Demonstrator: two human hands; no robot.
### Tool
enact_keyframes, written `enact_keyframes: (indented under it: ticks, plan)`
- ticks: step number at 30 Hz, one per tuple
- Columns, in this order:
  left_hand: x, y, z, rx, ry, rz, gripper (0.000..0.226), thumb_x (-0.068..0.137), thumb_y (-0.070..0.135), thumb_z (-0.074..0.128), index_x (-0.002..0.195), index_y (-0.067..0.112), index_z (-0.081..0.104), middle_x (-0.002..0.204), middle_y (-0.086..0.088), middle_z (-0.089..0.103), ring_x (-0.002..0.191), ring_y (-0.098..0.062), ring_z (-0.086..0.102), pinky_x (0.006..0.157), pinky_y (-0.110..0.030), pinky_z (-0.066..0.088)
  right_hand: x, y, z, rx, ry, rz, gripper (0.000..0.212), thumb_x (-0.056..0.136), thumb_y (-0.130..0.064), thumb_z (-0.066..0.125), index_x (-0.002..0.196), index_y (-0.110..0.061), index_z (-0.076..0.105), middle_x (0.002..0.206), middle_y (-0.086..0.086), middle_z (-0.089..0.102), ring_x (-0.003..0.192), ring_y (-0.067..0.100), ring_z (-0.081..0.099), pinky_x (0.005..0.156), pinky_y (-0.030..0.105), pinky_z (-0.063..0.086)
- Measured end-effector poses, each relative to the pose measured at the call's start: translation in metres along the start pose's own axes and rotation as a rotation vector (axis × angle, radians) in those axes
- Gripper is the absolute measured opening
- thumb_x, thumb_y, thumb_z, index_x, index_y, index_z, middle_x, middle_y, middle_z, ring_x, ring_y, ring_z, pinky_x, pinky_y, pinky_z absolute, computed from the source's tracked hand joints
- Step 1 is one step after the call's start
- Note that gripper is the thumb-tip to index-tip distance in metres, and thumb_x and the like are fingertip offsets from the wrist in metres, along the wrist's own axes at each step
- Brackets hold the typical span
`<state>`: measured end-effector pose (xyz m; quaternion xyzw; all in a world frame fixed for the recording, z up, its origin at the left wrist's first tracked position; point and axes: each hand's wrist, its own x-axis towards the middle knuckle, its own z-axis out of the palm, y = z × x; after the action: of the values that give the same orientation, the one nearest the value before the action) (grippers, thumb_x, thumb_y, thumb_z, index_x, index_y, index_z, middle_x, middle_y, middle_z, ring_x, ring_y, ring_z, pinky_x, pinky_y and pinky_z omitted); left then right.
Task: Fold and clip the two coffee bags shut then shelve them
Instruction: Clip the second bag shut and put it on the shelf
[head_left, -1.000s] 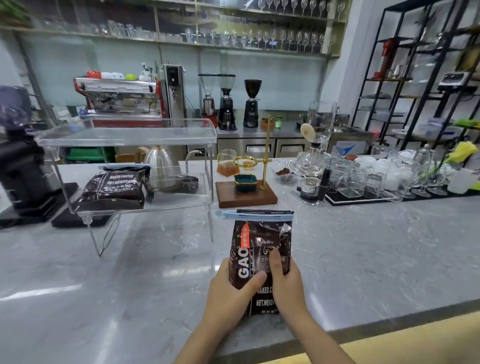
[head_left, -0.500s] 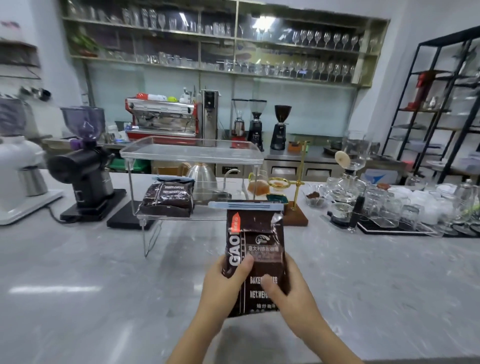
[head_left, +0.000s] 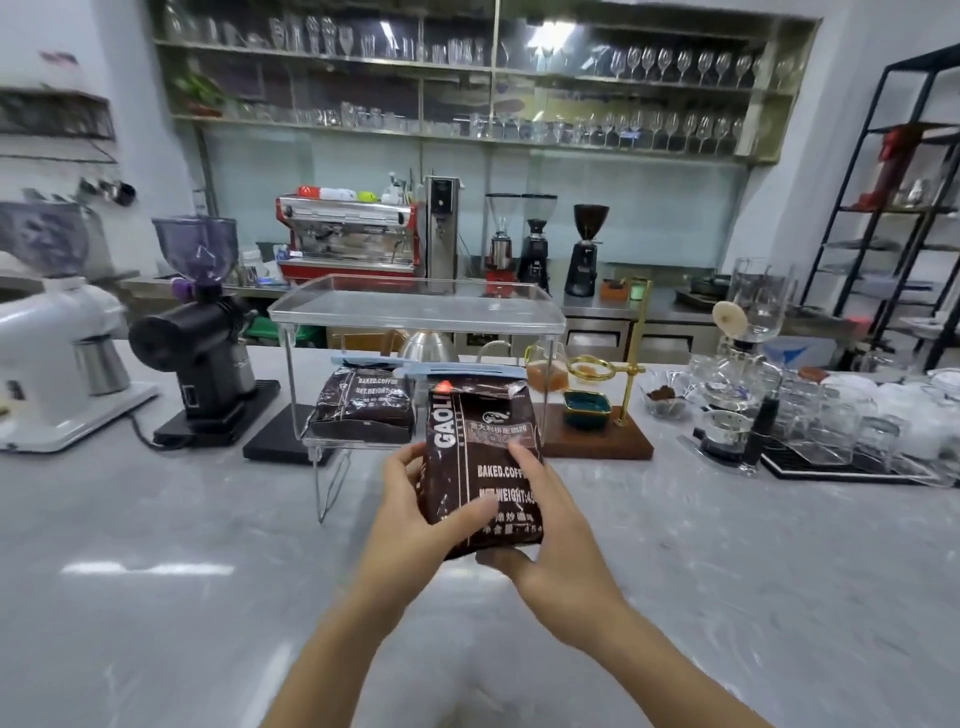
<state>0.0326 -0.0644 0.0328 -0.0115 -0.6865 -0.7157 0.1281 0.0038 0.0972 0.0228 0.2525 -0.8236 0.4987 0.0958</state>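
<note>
A dark brown coffee bag is held upright in the air in front of me, its folded top closed by a pale blue clip. My left hand grips its left side and my right hand grips its lower right corner. Behind it stands a clear acrylic shelf. On the shelf's lower level lies a second dark coffee bag, flat, with a blue clip at its far end. The held bag is just in front of the shelf's right half.
A black grinder and a white grinder stand left of the shelf. A wooden pour-over stand with a brass pole sits right of it, then a tray of glasses. A kettle sits behind the shelf.
Both hands have lifted the clipped bag off the counter and carried it forward toward the shelf. My view has risen and turned left, so the shelf now sits centred.
</note>
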Motion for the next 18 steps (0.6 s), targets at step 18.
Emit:
enact_keyframes:
  ticks: [18]
  plan:
    - [0.053,0.006,-0.011,0.698,0.2,0.41,0.034,0.073,0.011,0.084,0.104,0.02,0.075,0.112,0.013,0.068,0.101,0.008,0.058,0.091,0.001,0.037,0.067,0.004,0.009,-0.563,0.04,-0.086,0.072,0.086,-0.038,0.065,0.148,-0.024,0.031,0.152,0.004,0.031,0.138,0.025,0.032,0.113,0.04,0.033]
